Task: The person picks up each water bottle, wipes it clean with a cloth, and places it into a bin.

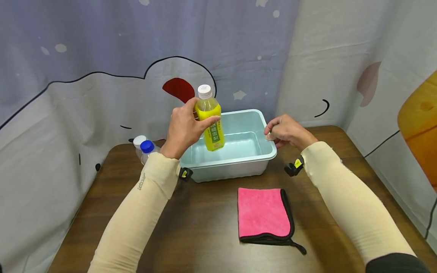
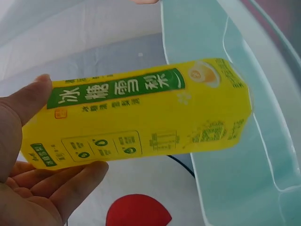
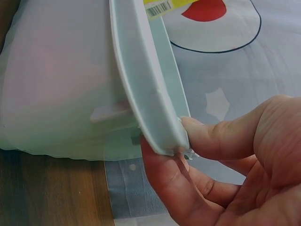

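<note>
In the head view my left hand (image 1: 182, 127) grips a yellow drink bottle (image 1: 214, 134) with a white cap, held nearly upright above the pale green plastic basin (image 1: 235, 167). Thumb and fingers wrap the bottle's upper part; its green-and-white label (image 2: 117, 88) shows in the left wrist view. My right hand (image 1: 286, 131) pinches the basin's right rim. In the right wrist view the thumb lies on top of the rim (image 3: 162, 117) and the curled forefinger sits beneath it. The basin stands on the table, and its visible inside holds nothing.
Two clear bottles, one with a white cap (image 1: 139, 140) and one with a blue cap (image 1: 147, 146), stand left of the basin, partly behind my left forearm. A folded pink cloth (image 1: 263, 212) with black edging lies in front. A printed curtain (image 1: 239, 57) hangs behind the table (image 1: 191, 227).
</note>
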The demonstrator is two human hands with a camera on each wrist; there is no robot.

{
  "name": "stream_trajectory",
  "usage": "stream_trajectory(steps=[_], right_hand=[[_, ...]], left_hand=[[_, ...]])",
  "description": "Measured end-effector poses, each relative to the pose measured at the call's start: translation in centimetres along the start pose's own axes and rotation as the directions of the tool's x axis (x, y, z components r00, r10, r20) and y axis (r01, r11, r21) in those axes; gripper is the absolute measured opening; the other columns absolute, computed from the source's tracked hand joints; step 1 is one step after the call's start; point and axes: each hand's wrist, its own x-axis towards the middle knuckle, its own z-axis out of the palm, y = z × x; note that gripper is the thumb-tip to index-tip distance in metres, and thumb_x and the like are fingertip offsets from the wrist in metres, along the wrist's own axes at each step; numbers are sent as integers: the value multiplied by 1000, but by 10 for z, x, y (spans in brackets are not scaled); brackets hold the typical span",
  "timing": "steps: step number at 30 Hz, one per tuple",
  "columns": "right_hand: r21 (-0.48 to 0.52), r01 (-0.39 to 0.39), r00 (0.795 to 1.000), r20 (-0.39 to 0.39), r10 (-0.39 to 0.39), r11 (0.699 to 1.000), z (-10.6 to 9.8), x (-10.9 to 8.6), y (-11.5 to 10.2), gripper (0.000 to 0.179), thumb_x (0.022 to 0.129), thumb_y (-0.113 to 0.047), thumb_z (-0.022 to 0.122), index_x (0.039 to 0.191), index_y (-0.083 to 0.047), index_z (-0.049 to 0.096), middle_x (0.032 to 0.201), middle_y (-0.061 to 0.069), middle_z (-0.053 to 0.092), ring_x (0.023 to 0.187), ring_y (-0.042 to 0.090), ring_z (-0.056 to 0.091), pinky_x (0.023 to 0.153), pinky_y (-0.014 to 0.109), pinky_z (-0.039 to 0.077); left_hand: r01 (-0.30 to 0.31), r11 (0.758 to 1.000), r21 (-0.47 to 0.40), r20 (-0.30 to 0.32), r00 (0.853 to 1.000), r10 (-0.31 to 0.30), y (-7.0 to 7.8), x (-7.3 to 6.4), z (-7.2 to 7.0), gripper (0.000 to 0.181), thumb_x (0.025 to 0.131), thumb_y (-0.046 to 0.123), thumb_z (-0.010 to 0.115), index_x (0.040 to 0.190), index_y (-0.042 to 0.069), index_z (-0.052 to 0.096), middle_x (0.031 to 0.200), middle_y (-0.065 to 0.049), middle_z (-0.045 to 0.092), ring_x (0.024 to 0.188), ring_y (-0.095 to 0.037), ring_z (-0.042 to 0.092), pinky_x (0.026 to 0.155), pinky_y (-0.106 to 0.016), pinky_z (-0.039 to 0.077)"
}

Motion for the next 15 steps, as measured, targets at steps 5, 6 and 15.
stream_trajectory(steps=[5, 6, 15], right_hand=[[0, 0, 1000, -9, 0, 1000, 0, 0, 0, 23, 91, 5, 68, 113, 7, 65, 84, 7, 62, 67, 17, 64, 61, 33, 62], [3, -3, 1000, -11, 3, 1000, 0, 0, 0, 22, 91, 6, 68, 113, 7, 65, 84, 7, 61, 67, 18, 64, 60, 33, 62], [1, -4, 1000, -8, 4, 1000, 0, 0, 1, 23, 91, 6, 68, 114, 8, 65, 86, 8, 62, 67, 17, 64, 60, 32, 62]], left_hand=[[64, 998, -1, 24, 998, -64, -1, 2, 1, 60, 90, 35, 83, 133, 5, 57, 128, -16, 72, 113, -34, 75, 94, -48, 63], [75, 997, 0, 26, 997, -75, -1, 3, 2, 60, 90, 35, 83, 134, 5, 57, 129, -16, 71, 113, -34, 74, 94, -48, 63], [171, 985, -26, 39, 985, -170, -9, 9, 7, 65, 90, 34, 83, 140, 6, 55, 134, -15, 68, 116, -36, 73, 97, -50, 62]])
